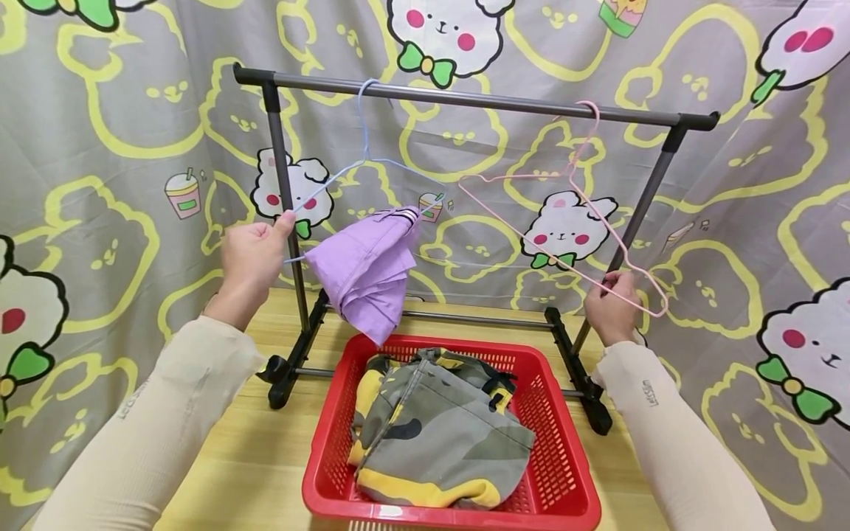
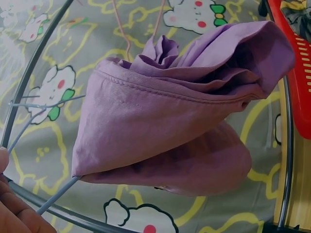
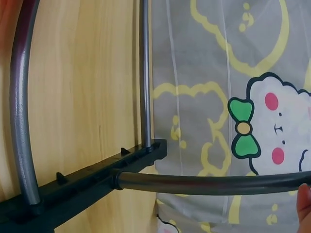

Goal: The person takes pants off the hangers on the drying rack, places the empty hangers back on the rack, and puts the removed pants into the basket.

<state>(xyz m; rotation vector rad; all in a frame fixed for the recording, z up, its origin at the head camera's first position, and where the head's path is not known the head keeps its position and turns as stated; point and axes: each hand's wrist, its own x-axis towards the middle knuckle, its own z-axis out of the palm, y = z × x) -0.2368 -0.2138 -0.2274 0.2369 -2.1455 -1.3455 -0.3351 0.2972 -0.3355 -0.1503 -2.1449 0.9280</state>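
In the head view, my left hand point(image 1: 255, 251) grips the left corner of a light blue wire hanger point(image 1: 361, 122) hooked over the rail. Folded purple cloth, apparently trousers point(image 1: 372, 265), hangs over the hanger's lower bar. The left wrist view shows the purple trousers point(image 2: 160, 121) bunched beside my fingers point(image 2: 17, 208). Lower right, my right hand point(image 1: 612, 308) has its fingers curled at the rack's right post point(image 1: 654, 184). A tilted pink hanger point(image 1: 524, 228) hangs from the rail, its lower bar crossing in front of that hand. Only a fingertip point(image 3: 304, 199) shows beside the post in the right wrist view.
The dark metal rack point(image 1: 478, 102) stands on black feet point(image 1: 578, 369) on a wooden floor. Before it sits a red basket point(image 1: 564, 413) with a camouflage garment point(image 1: 451, 413) in grey, green and yellow. A patterned grey curtain point(image 1: 458, 258) surrounds the rack.
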